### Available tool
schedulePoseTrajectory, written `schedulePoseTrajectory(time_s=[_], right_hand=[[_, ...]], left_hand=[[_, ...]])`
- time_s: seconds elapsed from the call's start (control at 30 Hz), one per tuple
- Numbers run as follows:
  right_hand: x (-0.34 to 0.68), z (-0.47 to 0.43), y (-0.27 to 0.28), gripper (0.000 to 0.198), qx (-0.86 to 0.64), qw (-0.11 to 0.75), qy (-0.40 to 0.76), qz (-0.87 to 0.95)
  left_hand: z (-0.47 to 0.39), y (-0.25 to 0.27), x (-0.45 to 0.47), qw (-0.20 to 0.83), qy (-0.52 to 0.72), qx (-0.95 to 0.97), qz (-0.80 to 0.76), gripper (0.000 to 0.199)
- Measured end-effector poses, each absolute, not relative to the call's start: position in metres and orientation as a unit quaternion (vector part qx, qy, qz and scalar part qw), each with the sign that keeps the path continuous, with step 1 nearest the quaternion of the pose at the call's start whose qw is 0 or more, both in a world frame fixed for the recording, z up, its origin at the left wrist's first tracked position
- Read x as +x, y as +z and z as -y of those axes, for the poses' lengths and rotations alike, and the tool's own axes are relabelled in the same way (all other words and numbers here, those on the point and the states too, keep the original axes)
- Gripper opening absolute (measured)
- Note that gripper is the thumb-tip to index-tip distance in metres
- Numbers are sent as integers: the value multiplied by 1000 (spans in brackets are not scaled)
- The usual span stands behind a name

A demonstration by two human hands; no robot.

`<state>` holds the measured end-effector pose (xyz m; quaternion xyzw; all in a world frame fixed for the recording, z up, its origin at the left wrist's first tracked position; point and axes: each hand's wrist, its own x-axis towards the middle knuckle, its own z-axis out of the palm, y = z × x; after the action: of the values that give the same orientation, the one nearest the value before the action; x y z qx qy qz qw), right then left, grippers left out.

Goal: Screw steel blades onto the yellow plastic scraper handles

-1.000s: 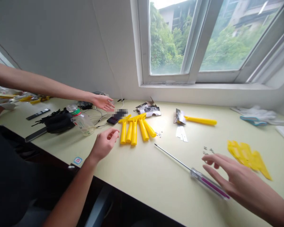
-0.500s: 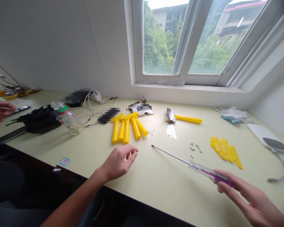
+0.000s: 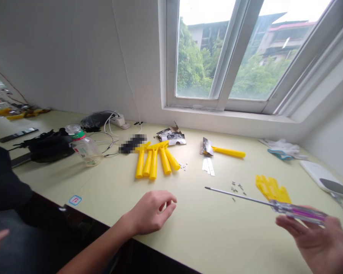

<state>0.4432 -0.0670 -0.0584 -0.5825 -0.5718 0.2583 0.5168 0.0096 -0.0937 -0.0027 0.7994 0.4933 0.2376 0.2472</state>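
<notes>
Screwdriver (image 3: pixel 268 203) at lower right, lifted off the table (image 3: pixel 188 220), handle lying across right hand (image 3: pixel 320 243) fingers; grip looks loose, closure partly cropped. Shaft points left toward frame centre. Left hand (image 3: pixel 150 211) empty, half-curled, resting at bottom centre, well apart from the tip.

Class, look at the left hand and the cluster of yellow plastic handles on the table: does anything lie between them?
Nothing visible does. Only bare pale table lies between the left hand and the yellow plastic handles; the tiny screws sit off to the side.
</notes>
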Motion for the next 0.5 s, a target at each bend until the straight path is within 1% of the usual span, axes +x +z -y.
schedulePoseTrajectory(time_s=[0.07, 0.1, 0.17, 0.23, 0.33, 0.37, 0.43, 0.5], right_hand=[[439, 70, -47, 31, -566, 599, 368, 430], [436, 72, -41, 29, -551, 632, 403, 366], [427, 78, -29, 25, -532, 654, 432, 321], [415, 83, -19, 26, -509, 638, 472, 333], [392, 87, -8, 47, -466, 547, 573, 395], [385, 84, -5, 50, -450, 520, 600, 410], [374, 73, 1, 43, -435, 501, 617, 423], [369, 54, 5, 29, -465, 503, 575, 446]], left_hand=[[90, -3, 12, 252, 223, 804, -490, 24], [87, -3, 12, 254, 219, 805, -490, 24], [78, -3, 15, 260, 213, 804, -490, 25], [67, -3, 19, 268, 207, 806, -485, 25], [53, 1, 32, 262, 191, 826, -462, 25], [49, 2, 37, 253, 186, 836, -450, 25], [43, 5, 46, 232, 175, 858, -424, 25], [39, 5, 54, 213, 167, 872, -407, 24]])
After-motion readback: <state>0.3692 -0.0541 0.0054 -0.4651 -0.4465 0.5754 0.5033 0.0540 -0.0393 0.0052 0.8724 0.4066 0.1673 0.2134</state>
